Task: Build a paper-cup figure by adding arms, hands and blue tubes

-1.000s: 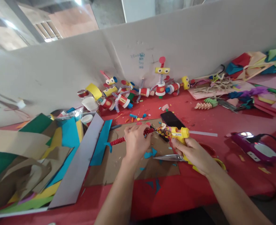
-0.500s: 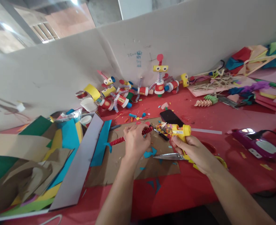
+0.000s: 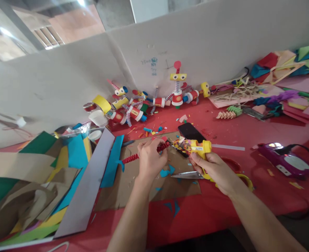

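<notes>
My left hand [image 3: 152, 157] is closed around a red folded-paper spring [image 3: 130, 158], which sticks out on both sides of the fingers. A small blue paper piece [image 3: 121, 165] sits at the spring's left end. In my right hand [image 3: 216, 168] is a yellow hot glue gun [image 3: 203, 147], its paint- or glue-stained nozzle close to the spring's right end; I cannot tell whether they touch. A clear glue stick [image 3: 229, 147] juts from the gun's back. Under both hands lies a brown cardboard sheet [image 3: 133, 194]. Scissors [image 3: 188, 175] rest beneath the right hand.
Paper-cup figures [image 3: 177, 98] with spring limbs line the white wall. A black phone [image 3: 191, 132] lies beyond the glue gun. At right is a purple power strip [image 3: 285, 159] with a cord. Coloured paper and a grey strip [image 3: 87, 185] fill the left side.
The whole view has shifted slightly. Both hands keep their holds, and the glue gun's nozzle stays near the right end of the red paper spring.
</notes>
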Demonstrator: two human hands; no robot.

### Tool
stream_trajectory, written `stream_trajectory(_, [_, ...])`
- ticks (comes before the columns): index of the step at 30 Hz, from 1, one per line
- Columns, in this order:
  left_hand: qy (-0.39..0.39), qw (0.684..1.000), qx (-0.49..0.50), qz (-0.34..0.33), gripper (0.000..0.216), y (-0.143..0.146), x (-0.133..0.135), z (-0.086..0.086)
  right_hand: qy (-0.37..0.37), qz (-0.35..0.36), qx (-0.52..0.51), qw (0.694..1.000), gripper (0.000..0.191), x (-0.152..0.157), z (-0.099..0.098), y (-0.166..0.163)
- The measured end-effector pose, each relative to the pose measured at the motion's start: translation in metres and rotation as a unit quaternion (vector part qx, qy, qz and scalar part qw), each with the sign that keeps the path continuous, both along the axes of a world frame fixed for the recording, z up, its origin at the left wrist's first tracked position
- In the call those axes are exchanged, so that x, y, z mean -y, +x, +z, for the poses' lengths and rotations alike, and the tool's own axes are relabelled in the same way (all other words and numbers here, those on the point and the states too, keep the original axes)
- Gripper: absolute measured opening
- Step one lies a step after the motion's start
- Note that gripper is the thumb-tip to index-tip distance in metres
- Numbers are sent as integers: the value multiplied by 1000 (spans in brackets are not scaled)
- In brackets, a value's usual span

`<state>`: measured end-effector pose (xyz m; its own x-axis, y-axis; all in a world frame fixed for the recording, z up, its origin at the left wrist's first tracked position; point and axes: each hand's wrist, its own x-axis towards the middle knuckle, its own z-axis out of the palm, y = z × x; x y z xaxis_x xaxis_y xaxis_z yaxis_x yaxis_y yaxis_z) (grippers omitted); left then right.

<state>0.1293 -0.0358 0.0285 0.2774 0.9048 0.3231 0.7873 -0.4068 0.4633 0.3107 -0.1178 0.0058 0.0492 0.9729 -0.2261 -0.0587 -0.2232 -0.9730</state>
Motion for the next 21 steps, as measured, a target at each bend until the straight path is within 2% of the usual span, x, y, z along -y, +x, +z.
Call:
stream_trajectory(16, [-6,999,41,-3,13,-1,0,2,1,-16,2,1000,48,-3,3,0])
stream_trajectory(21, [-7,999,49,1,12,-1,-1,3,11,4,14,1000,50,-2,1,0])
